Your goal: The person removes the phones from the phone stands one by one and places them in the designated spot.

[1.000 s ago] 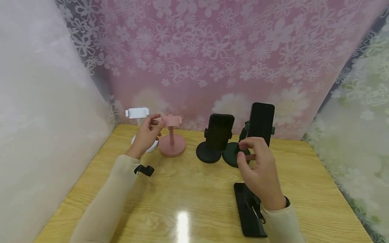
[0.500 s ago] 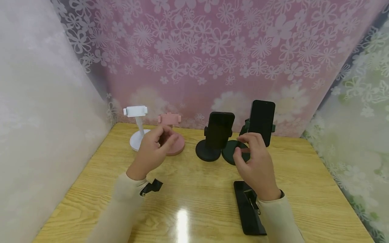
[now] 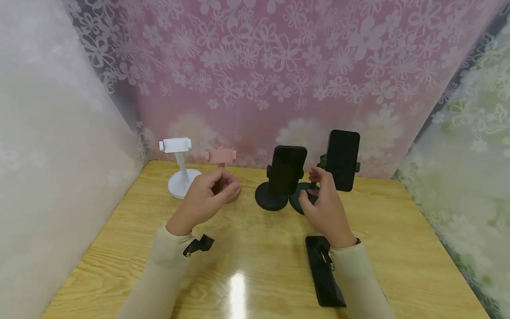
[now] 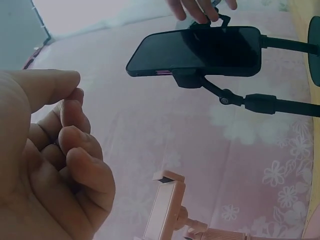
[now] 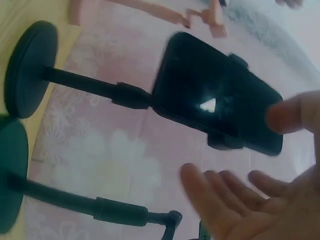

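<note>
My left hand [image 3: 199, 201] hovers in front of the pink phone stand [image 3: 221, 155], hiding part of its base. In the left wrist view its fingers curl loosely with nothing between them. My right hand [image 3: 328, 210] is raised in front of the dark green phone stand [image 3: 296, 199], which holds an upright phone [image 3: 343, 160]. The black phone stand [image 3: 272, 197] bears another phone [image 3: 287, 170], just left of that hand. In the right wrist view the thumb and fingers [image 5: 200, 195] are spread apart near this phone and grip nothing; whether they touch it is unclear.
A white phone stand [image 3: 181, 166] with no phone stands at the back left. One more black phone [image 3: 323, 272] lies flat on the wooden table [image 3: 223, 266], partly under the right sleeve. A pink floral curtain [image 3: 255, 79] hangs behind the stands.
My left hand has come away from the white and pink stands, back towards me, and now hovers still. My right hand has shifted left, towards the phone on the black stand.
</note>
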Demonstrator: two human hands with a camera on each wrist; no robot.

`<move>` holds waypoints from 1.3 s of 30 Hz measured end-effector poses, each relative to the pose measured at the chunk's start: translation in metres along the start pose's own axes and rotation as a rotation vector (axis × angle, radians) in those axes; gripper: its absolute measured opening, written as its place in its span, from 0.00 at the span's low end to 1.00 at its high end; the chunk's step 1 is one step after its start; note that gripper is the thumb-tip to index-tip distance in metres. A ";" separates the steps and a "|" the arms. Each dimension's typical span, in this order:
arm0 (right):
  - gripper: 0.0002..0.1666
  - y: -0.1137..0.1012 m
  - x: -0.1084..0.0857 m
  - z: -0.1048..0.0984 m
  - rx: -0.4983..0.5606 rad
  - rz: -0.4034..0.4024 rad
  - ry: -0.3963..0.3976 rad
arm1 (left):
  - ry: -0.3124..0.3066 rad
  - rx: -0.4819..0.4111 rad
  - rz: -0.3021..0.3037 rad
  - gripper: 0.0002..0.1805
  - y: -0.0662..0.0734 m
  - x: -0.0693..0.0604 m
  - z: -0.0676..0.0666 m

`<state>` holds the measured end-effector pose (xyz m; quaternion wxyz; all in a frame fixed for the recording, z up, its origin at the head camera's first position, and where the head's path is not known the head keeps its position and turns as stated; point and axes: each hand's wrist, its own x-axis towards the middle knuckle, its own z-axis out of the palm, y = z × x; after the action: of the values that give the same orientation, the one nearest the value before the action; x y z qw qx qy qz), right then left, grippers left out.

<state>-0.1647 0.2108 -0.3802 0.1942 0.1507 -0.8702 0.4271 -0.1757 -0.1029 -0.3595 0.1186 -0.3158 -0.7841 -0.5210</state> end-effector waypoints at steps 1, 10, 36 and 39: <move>0.36 0.000 0.001 0.000 0.026 0.019 -0.009 | 0.000 0.008 0.003 0.05 0.001 0.000 0.001; 0.41 -0.016 0.007 0.004 0.008 0.040 0.014 | 0.031 0.065 0.113 0.04 0.007 0.002 0.013; 0.30 0.019 0.024 0.047 0.676 0.375 -0.097 | 0.060 0.084 0.130 0.03 0.008 -0.003 0.011; 0.29 0.018 0.024 0.048 0.685 0.376 -0.076 | 0.052 0.067 0.131 0.03 0.009 -0.002 0.011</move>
<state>-0.2034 0.1807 -0.4083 0.0187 0.0604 -0.6964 0.7149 -0.1666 -0.0912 -0.3589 0.1833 -0.3487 -0.7754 -0.4936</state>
